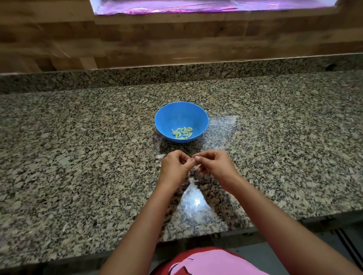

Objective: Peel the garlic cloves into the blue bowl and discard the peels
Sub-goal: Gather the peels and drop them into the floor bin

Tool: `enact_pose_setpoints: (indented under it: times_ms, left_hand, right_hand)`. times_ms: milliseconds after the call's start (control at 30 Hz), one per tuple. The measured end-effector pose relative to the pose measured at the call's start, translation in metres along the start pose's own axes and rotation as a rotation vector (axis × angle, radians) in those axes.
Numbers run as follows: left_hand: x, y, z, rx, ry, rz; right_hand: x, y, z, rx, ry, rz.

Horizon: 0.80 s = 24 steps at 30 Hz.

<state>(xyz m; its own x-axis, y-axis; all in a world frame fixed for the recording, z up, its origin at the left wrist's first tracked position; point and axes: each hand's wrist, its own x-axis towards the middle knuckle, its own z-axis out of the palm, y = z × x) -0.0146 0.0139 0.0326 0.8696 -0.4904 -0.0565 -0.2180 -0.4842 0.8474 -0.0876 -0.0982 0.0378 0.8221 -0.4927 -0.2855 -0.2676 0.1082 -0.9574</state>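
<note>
a speckled brown and black granite desk point(72, 153) runs from left to right, with a low granite upstand at its far edge and a wall of wooden blocks point(171, 37) above that. at the top, a window ledge is lined with shiny pink film point(190, 7). a patch of light glares on the polished stone near the front edge. the blue bowl point(175, 114) stands on the desk at the middle, and a small heap of peeled cloves point(182, 132) lies on its bottom. just nearer than the bowl, the left hand point(174, 166) and the right hand point(214, 164) meet above the desk, fingers curled, and both pinch one garlic clove point(196, 167), which is small, pale and mostly hidden between the fingertips. a pale scrap of peel point(160, 156) lies on the stone just left of the left hand, and another scrap point(192, 180) lies under the wrists. at the near edge a pink and red shirt point(204, 266) shows.
</note>
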Motion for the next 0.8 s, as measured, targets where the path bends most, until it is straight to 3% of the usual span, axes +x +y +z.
enact_pose_setpoints:
  times_ms: [100, 200, 300, 400, 467, 533, 700, 800]
  left_hand:
    - [0.001, -0.004, 0.002, 0.064, -0.017, -0.004]
    - [-0.001, -0.002, 0.004, -0.076, -0.078, 0.002]
    - [0.0, 0.001, 0.006, -0.104, -0.034, 0.015]
    - [0.002, 0.001, 0.009, -0.109, -0.054, -0.051]
    - [0.001, 0.005, 0.01, -0.343, -0.123, -0.174]
    - [-0.001, 0.009, 0.01, -0.534, -0.179, -0.239]
    - [0.0, 0.001, 0.008, -0.296, -0.133, -0.129]
    - [0.001, -0.001, 0.01, -0.299, -0.111, -0.12]
  right_hand:
    - [0.003, -0.001, -0.004, 0.063, 0.03, 0.033]
    - [0.005, -0.002, -0.004, 0.161, 0.021, 0.064]
    - [0.003, -0.002, -0.003, 0.163, -0.001, 0.061]
    - [0.0, 0.001, 0.0, -0.121, 0.077, -0.084]
    - [-0.001, 0.004, 0.003, -0.352, 0.158, -0.237]
    - [-0.002, 0.006, 0.006, -0.336, 0.185, -0.254]
    - [-0.001, 0.009, 0.003, -0.453, 0.124, -0.268]
    - [-0.002, 0.007, 0.002, -0.479, 0.109, -0.264]
